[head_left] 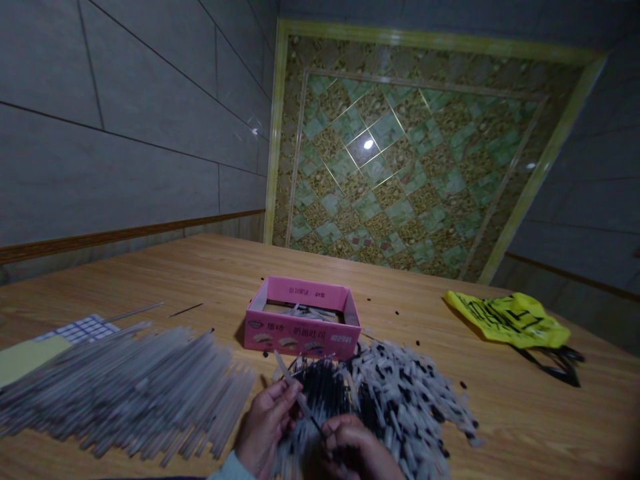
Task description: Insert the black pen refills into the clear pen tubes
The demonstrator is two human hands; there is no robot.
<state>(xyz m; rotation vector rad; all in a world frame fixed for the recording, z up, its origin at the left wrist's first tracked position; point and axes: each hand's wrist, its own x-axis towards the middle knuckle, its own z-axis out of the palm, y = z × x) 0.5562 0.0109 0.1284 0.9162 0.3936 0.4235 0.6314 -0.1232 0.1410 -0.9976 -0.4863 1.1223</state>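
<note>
My left hand point(271, 421) pinches a pale translucent tube point(283, 365) between thumb and fingers, the tube slanting up to the left. From the tube's lower end a thin black rod point(316, 425) runs into the curled fingers of my right hand point(359, 445). Whether the rod sits inside the tube I cannot tell. Beneath and behind both hands lies a bundle of thin black rods point(325, 387). To the right of them spreads a heap of short whitish tubes with black ends point(407, 393). A large pile of long, translucent sticks point(130, 387) lies left of my left hand.
Beyond the hands stands an open pink cardboard box point(303, 333) with whitish pieces inside. A yellow bag point(510, 320) with black straps lies at the right. Some checked cloth point(85, 327) and a pale yellow sheet point(30, 360) lie far left. Small black bits dot the wooden table point(200, 260).
</note>
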